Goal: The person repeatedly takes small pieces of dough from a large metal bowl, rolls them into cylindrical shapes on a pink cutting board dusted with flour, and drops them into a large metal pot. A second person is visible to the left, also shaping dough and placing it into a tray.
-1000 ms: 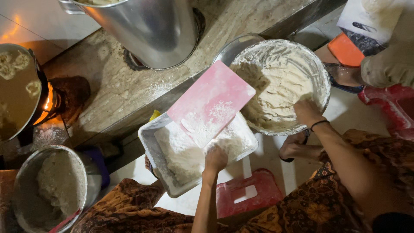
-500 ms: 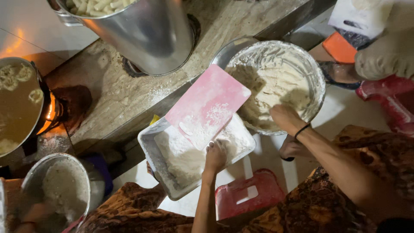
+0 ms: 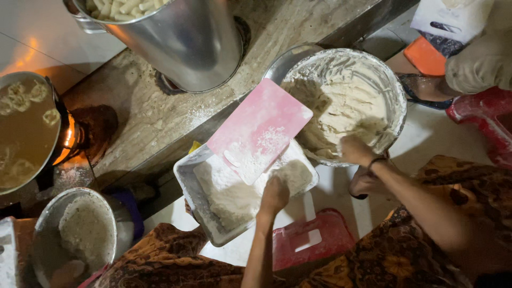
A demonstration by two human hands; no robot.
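Head view: left hand [image 3: 274,194] is pressed, fingers together, into the flour tray [image 3: 188,184]; right hand [image 3: 356,150] is cupped on batter in the bowl [image 3: 397,98].

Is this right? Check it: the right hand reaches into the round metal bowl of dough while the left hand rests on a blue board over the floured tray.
One thing is wrong: the board is pink, not blue, as the head view shows. The rest holds: right hand in the bowl, left hand at the tray.
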